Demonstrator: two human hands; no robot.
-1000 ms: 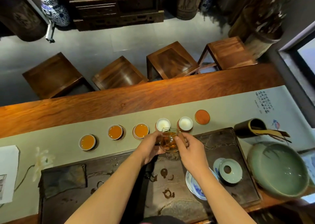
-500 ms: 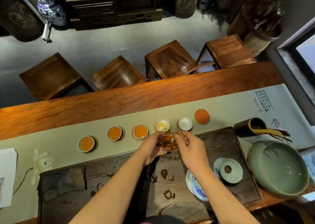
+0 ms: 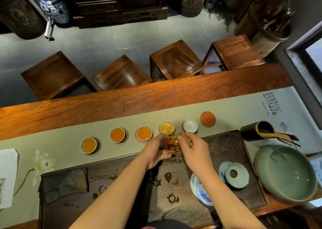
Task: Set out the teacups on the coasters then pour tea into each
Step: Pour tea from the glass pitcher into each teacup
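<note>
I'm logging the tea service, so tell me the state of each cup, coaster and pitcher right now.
Three left teacups: full of tea.
Fourth teacup: being filled, partly full.
Fifth teacup: empty, on its coaster.
Last coaster: bare, no cup.
Glass pitcher: tilted, pouring, tea left inside.
Left hand: supporting pitcher.
Right hand: holding pitcher.

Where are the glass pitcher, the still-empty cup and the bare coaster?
glass pitcher (image 3: 172,144): head view, on its tea-filled belly.
empty cup (image 3: 190,125): head view, on its white inside.
bare coaster (image 3: 207,118): head view, on its orange top.

Dim, warm glare, fisheye edges
</note>
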